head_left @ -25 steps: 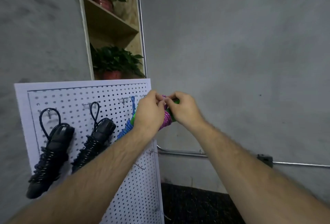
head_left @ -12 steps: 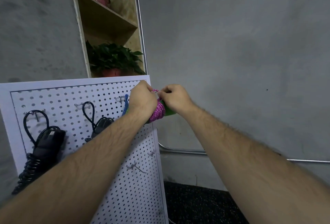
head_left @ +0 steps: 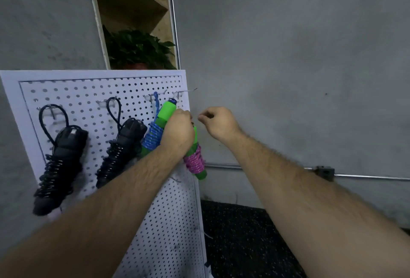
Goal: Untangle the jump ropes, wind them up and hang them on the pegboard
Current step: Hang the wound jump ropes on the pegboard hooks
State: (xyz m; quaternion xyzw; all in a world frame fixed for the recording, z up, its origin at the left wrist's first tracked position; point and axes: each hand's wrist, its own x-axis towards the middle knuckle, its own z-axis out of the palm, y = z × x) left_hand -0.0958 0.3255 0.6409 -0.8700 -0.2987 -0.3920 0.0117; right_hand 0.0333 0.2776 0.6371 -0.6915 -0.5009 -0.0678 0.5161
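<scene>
Standing against a rough grey wall [head_left: 288, 56], a white perforated pegboard [head_left: 88, 91] fills the space left of and below both sets of fingers. A plywood shelf unit [head_left: 133, 7] rises above them and holds a leafy potted plant [head_left: 139, 49]. Speckled dark flooring [head_left: 244, 233] lies well below the right hand [head_left: 219, 123].

Far left of the fingers, two black jump ropes [head_left: 64, 144] [head_left: 124, 140] hang by cord loops from metal hooks, their cords coiled tightly round the handles. Just left of the left hand [head_left: 177, 132], a blue jump rope [head_left: 152, 137] with smooth green handles hangs from a third hook.

The left hand's fingers are curled round the pink jump rope [head_left: 195, 162], whose braided pink cord is wound round cylindrical green handles jutting below the fist at the pegboard's right edge. A bare wire hook [head_left: 180, 92] sits just above those fingers.

The right hand's fingers are curled, thumb meeting forefinger, just right of the left hand and apart from it; whether they pinch anything I cannot tell.
</scene>
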